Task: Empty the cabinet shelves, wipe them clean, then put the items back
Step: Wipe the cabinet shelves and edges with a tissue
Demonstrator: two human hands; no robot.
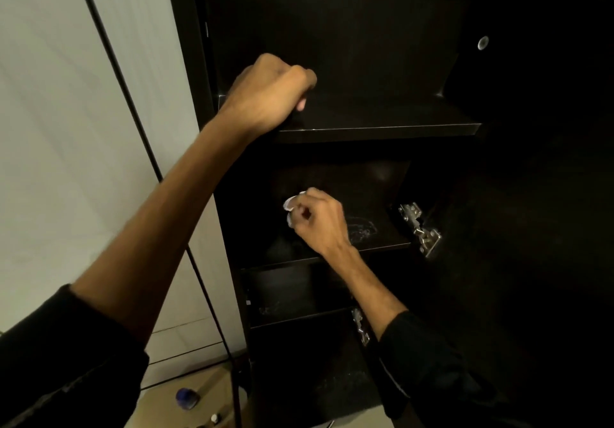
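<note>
Mid-wipe, judging by the bare shelves. Right hand (315, 220) curled round white wad (290, 206), pressed to middle shelf (375, 228) beside a smear. Left hand (270, 92) fisted on upper shelf (382, 126) edge, likely bracing; contents, if any, hidden. Bottle (187, 397) on floor.

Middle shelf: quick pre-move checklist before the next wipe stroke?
1. Wipe in grip: ok. Right hand pinches a white wipe.
2. Wipe on the middle shelf: cannot tell; it is at the shelf's level, contact is too dark to see.
3. Shelf emptied: ok, nothing stands on the visible part.
4. Shelf clean: not ok. A pale smear shows right of the hand.
5. Brace: ok. Left hand rests curled on the top shelf.
6. Stroke path: ok toward the smear; the hinge sits at the right edge, so stop short of it.
</note>
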